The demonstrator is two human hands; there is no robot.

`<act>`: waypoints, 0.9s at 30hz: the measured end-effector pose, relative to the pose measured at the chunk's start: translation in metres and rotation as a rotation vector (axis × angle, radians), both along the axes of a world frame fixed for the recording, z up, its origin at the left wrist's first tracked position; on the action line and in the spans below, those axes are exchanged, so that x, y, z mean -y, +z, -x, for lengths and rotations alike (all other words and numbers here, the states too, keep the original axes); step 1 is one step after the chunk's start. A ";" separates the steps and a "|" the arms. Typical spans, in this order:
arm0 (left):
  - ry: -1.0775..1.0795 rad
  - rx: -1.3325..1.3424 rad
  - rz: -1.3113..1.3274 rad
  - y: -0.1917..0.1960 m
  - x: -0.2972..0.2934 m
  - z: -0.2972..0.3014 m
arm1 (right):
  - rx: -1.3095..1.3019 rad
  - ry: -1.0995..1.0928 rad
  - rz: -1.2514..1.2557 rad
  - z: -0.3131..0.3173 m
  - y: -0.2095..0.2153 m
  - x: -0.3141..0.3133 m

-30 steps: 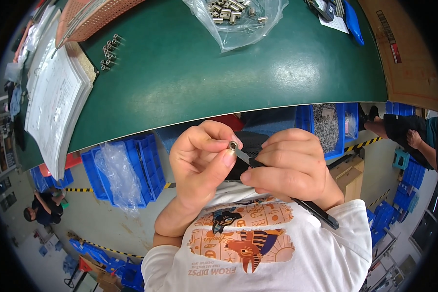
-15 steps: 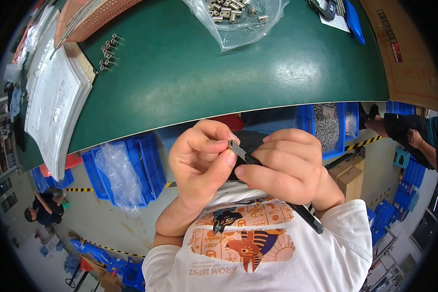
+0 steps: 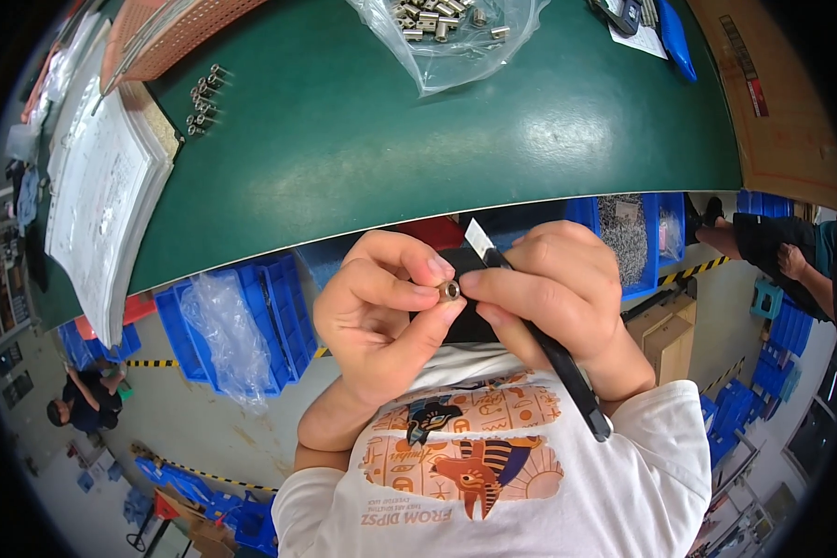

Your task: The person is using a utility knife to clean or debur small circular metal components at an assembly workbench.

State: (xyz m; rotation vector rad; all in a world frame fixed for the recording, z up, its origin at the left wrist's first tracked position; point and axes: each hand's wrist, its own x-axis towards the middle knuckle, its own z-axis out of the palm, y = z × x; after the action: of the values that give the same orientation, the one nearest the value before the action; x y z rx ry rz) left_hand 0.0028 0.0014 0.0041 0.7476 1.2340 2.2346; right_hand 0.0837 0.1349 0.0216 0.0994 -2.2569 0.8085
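Between the thumb and fingers of my left hand (image 3: 381, 302) is a small metal sleeve (image 3: 449, 290), its round open end showing. My right hand (image 3: 553, 288) grips a black utility knife (image 3: 567, 379), with its bare blade (image 3: 480, 237) pointing up and away from the sleeve. The tip of my right index finger is at the sleeve's edge; whether it touches cannot be made out. Both hands are above my lap, just in front of the table's near edge. On the green table (image 3: 363, 158), a clear plastic bag (image 3: 437, 70) holds several similar metal sleeves (image 3: 428, 20).
Small metal parts (image 3: 203, 100) lie at the table's left, near a stack of papers (image 3: 112, 186) and a perforated orange basket (image 3: 172, 42). A cardboard box (image 3: 777, 102) stands right. Blue bins (image 3: 242, 325) sit below the edge. Other people are in the background, left and right.
The knife blade has swung away from the sleeve and now points upward. My right index finger has come to the sleeve, whose open end has turned into view.
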 end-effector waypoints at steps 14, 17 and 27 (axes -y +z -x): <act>0.138 -0.326 0.083 0.002 -0.002 0.001 | -0.018 0.015 0.078 0.004 0.001 0.001; 0.193 -0.555 0.156 0.006 -0.003 0.004 | 0.026 0.058 0.152 0.003 0.004 0.000; 0.241 -0.681 0.250 0.015 -0.001 0.010 | 0.308 0.243 1.176 0.002 0.004 0.016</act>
State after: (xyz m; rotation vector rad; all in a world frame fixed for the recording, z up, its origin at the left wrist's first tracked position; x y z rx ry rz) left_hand -0.0072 0.0024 0.0188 1.3813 1.9638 1.9976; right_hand 0.0818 0.1187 0.0256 -0.3273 -1.6865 2.2519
